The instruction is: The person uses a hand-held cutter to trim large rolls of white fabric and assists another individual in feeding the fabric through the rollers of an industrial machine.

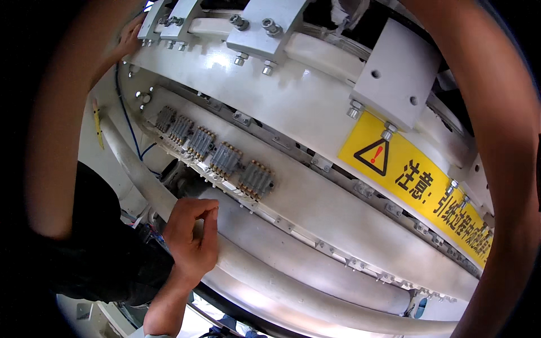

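My left hand (pixel 131 36) is at the upper left, against the end of a grey clamp block (pixel 151 23) on a long white beam (pixel 217 59). Its fingers are partly hidden by the block, so their grip does not show. My right arm (pixel 493 107) rises along the right side and leaves at the top; its hand is out of the picture. From below comes another person's hand (pixel 191 234), with thumb and fingers curled together, in front of a pale curved tube (pixel 253 270). Nothing visible is held in it.
Grey ridged blocks with brass ends (pixel 225 160) line a lower white panel (pixel 315 200). Larger bolted grey blocks (pixel 397 73) sit along the beam, beside a yellow warning label (pixel 414 180). A dark-blue cable (pixel 128 118) hangs at the left. Black fabric (pixel 107 248) fills the lower left.
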### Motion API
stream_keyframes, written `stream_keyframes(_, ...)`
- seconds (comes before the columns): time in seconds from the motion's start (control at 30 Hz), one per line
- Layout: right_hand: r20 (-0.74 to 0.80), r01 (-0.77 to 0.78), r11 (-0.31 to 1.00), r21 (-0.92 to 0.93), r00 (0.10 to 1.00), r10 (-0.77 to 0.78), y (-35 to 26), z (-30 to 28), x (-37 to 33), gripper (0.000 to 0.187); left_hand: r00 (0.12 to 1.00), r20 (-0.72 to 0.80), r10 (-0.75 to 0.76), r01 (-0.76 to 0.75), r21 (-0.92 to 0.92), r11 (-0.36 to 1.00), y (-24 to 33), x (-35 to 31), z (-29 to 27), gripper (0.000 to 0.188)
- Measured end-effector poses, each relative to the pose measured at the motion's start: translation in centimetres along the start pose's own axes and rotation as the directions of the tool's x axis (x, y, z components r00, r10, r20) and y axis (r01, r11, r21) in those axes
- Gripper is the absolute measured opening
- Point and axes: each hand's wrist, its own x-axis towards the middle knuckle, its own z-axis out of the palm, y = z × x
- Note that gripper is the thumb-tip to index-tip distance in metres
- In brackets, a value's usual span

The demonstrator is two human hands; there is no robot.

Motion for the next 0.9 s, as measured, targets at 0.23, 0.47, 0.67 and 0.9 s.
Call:
stream_keyframes(0.23, 0.097, -0.185, 0.98, 0.075, 0.979, 0.178, -1.3, 1.5, 1.0, 0.035, 0.999, -0.009, 0.035, -0.035, 0.027, 0.999, -0.2, 0.0, -0.2, 0.009)
stream_keyframes(0.47, -0.149, -0.059, 0.994, 0.088, 0.986, 0.072, -0.5, 3.2, 1.1, 0.035, 0.998, -0.034, 0.054, -0.053, 0.035, 0.998, 0.0, 0.3, 0.1, 0.017)
stream_keyframes(0.67, 0.034, -0.174, 0.971, 0.166, 0.985, 0.171, -1.7, 1.2, 0.5, 0.034, 0.999, -0.031, 0.021, -0.02, 0.019, 1.0, -0.2, -0.2, 0.0, 0.016)
stream_keyframes(0.9, 0.059, -0.164, 0.978, 0.128, 0.986, 0.158, -1.1, 2.4, 1.3, 0.038, 1.0, -0.002, 0.016, -0.016, 0.047, 0.999, 0.4, 0.0, 0.2, 0.016)
